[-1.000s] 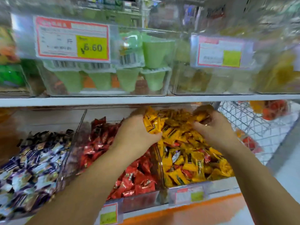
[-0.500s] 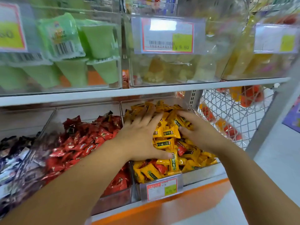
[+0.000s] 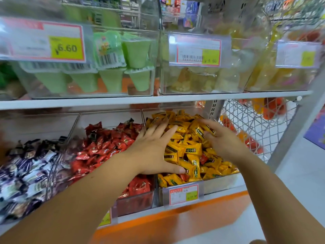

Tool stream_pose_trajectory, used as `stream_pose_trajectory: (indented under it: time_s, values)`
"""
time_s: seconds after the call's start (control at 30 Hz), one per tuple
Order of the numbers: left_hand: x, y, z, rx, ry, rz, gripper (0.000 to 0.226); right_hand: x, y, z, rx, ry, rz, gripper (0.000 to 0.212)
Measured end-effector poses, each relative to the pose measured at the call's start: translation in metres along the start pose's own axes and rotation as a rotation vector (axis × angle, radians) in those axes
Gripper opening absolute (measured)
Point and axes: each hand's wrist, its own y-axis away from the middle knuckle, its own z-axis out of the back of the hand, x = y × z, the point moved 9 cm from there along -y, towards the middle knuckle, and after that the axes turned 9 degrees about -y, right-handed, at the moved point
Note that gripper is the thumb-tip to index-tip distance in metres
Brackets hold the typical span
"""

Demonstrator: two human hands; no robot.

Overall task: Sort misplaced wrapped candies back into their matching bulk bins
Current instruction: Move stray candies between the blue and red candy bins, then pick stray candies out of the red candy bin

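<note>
Red candies (image 3: 204, 158) amid heaped yellow candies (image 3: 191, 148)

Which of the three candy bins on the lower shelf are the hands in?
The rightmost bin, heaped with yellow candies: the left hand and right hand both lie on its pile. Its neighbours hold red candies and purple candies.

Both forearms reach forward; left hand (image 3: 152, 150) lies palm down, fingers spread, thumb stretched sideways; right hand (image 3: 223, 140) palm down, fingers loosely straight.

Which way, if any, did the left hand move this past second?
Yes: the left hand went rightward, off the bin divider and onto the yellow candies, now spread flat.
</note>
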Motion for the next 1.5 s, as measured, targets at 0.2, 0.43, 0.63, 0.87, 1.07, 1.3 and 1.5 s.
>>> stream_pose_trajectory:
  time_s: [0.2, 0.43, 0.63, 0.87, 1.07, 1.3, 1.5]
  values:
    - [0.019, 0.024, 0.006, -0.016, 0.140, 0.064, 0.111, 0.029, 0.006, -0.005, -0.030, 0.005, 0.020, 0.034]
    - [0.084, 0.092, 0.030, -0.108, 0.213, 0.225, 0.093, 0.084, 0.002, -0.047, 0.000, -0.006, 0.181, 0.031]
    - [0.165, 0.166, 0.004, -0.174, 0.247, 0.473, 0.082, 0.144, 0.004, -0.141, 0.260, -0.023, 0.336, 0.029]
    - [0.181, 0.186, -0.034, -0.068, 0.486, 0.468, 0.096, 0.167, -0.012, -0.246, 0.475, 0.195, 0.408, 0.037]
    - [0.183, 0.187, -0.037, -0.044, 0.525, 0.442, 0.096, 0.149, -0.065, -0.296, 0.338, 0.348, 0.271, 0.036]
    - [0.188, 0.188, -0.027, -0.088, 0.546, 0.459, 0.095, 0.148, -0.070, -0.299, 0.181, 0.418, 0.271, 0.025]
    - [0.182, 0.194, -0.028, -0.065, 0.554, 0.426, 0.084, 0.160, -0.063, -0.235, -0.068, -0.177, 0.161, 0.019]
